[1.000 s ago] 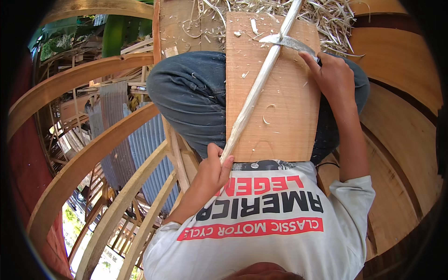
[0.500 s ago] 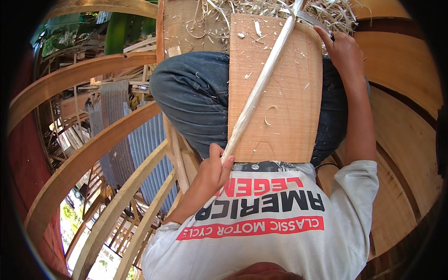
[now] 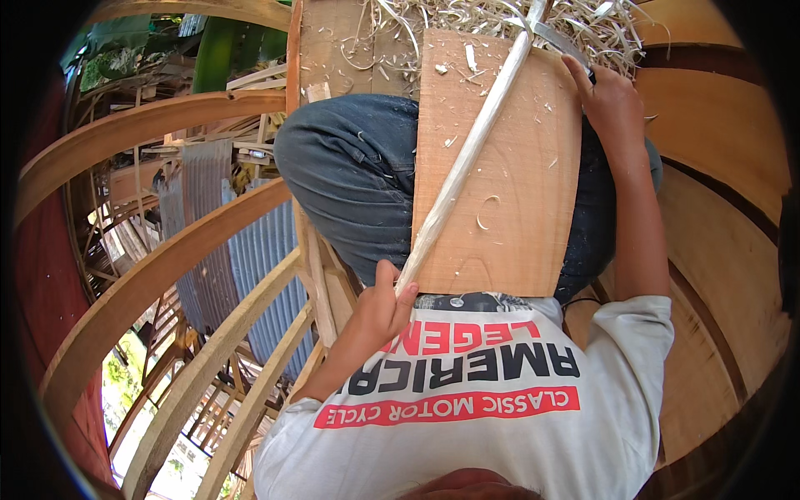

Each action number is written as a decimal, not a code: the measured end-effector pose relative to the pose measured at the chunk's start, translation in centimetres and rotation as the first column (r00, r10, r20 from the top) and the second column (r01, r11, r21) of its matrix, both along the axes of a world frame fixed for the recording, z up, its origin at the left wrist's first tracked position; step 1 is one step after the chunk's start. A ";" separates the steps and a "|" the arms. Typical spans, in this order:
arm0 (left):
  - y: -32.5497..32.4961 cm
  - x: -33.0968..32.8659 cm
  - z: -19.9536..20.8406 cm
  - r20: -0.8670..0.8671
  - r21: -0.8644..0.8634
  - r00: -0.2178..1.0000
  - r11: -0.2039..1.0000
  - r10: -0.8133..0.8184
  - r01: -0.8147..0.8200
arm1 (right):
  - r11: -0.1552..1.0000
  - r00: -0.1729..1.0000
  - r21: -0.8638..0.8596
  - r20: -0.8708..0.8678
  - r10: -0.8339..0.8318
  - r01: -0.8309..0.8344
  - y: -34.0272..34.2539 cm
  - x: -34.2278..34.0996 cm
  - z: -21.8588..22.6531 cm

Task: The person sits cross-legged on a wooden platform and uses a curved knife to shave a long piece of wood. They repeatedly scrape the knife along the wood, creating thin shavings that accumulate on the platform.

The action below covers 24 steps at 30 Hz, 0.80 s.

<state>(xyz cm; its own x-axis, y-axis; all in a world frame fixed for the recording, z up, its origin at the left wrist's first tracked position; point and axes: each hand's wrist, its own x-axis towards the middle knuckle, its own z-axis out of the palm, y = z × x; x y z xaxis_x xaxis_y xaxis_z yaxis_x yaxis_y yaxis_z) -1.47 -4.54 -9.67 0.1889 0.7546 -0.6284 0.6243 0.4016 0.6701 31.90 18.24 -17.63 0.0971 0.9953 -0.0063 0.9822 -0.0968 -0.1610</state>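
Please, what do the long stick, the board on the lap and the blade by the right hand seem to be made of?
Long stick: pale, apparently unvarnished wood or perhaps cane, from its matt, uneven surface. Board: bare wood, fairly smooth, with fine grain lines. Blade: probably metal, perhaps steel, from its grey, slightly shiny face.

You wear a white shirt with loose, short sleeves. Across your chest runs a red band with white letters; nearer the hem come bold black letters, then red ones, then a dark grey patterned patch. Your dark blue jeans are creased and pale-flecked. Your left hand and right hand are bare.
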 end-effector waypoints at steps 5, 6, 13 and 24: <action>-0.2 -0.1 -0.3 0.019 0.002 1.000 1.000 -0.001 0.001 | 0.980 0.979 -0.022 -0.069 0.194 -0.196 -2.2 -2.2 0.5; -0.1 -0.1 -0.1 0.024 -0.004 1.000 1.000 -0.004 0.004 | 0.992 0.990 0.004 -0.072 0.123 -0.123 -1.1 -1.6 0.3; 0.3 0.1 0.2 0.023 -0.050 1.000 0.999 -0.008 0.010 | 0.990 0.989 -0.010 -0.049 0.141 -0.142 0.3 -1.1 -0.2; 0.2 0.5 0.7 0.053 -0.043 0.999 0.999 -0.003 0.005 | 0.987 0.984 0.041 0.094 0.153 -0.157 3.5 3.8 -1.0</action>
